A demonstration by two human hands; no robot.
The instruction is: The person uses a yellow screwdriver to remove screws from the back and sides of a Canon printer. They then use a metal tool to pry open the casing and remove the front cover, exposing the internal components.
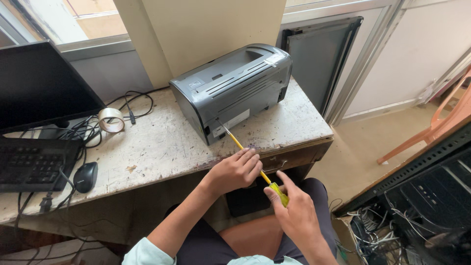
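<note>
One long yellow-shafted screwdriver [250,159] with a yellow-green handle, long axis slanting up-left, tip at the rear panel of one grey plastic desktop printer [233,88] on the worn white table [162,142]. Right hand [294,213] grasps the handle; left hand [235,172] curls its fingers around the shaft.
</note>
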